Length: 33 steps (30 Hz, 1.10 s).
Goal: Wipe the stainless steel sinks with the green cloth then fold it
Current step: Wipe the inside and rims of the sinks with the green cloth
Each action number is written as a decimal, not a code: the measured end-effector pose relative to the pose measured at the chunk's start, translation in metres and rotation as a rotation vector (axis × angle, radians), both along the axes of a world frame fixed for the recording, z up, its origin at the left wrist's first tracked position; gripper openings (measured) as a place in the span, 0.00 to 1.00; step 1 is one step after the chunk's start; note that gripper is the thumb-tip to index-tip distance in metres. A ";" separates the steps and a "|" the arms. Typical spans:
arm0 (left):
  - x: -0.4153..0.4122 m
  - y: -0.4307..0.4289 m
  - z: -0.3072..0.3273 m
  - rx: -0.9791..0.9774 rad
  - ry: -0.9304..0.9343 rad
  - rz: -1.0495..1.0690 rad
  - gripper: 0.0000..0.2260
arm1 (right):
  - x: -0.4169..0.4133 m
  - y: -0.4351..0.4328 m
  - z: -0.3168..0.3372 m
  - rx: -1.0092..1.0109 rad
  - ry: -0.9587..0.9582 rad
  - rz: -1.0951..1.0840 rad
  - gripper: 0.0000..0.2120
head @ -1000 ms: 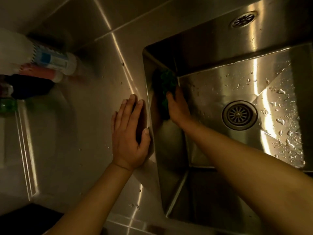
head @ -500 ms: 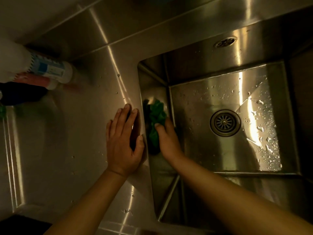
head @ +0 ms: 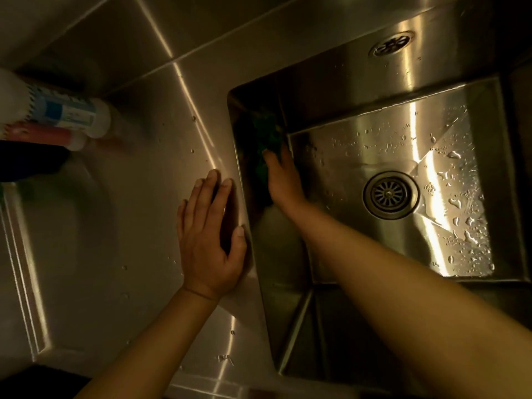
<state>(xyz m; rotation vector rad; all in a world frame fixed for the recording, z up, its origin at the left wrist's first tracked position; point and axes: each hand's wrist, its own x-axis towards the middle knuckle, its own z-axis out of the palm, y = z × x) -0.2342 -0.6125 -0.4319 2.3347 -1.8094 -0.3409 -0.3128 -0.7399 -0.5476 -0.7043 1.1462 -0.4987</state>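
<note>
A square stainless steel sink (head: 359, 90) fills the right half of the view, its floor wet with droplets around a round drain (head: 389, 194). Inside it, my right hand (head: 283, 181) presses a crumpled green cloth (head: 266, 139) against the left inner wall, near the far left corner; the cloth is dark and partly hidden by my fingers. My left hand (head: 208, 240) lies flat, fingers together, on the steel counter (head: 121, 226) at the sink's left rim and holds nothing.
Several bottles lean in from the far left: a white one with a blue label (head: 63, 110), a red one (head: 43, 135) and a dark one below. An overflow grille (head: 392, 44) sits in the sink's back wall. A raised ridge runs along the counter's left.
My right hand has pushed the cloth further up the left wall toward the far corner, after pulling it nearer half a second ago. The left hand stays planted on the counter.
</note>
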 end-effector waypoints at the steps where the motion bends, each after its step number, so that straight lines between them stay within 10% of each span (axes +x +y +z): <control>1: 0.000 0.000 -0.001 0.000 0.001 0.001 0.32 | 0.001 -0.004 -0.013 0.025 0.011 0.007 0.26; 13: -0.001 0.000 0.004 0.020 0.001 0.007 0.31 | -0.046 0.098 -0.008 0.351 0.184 -0.014 0.21; 33: 0.000 0.005 0.002 0.029 -0.016 -0.020 0.31 | -0.159 0.078 0.068 0.554 -0.100 0.102 0.20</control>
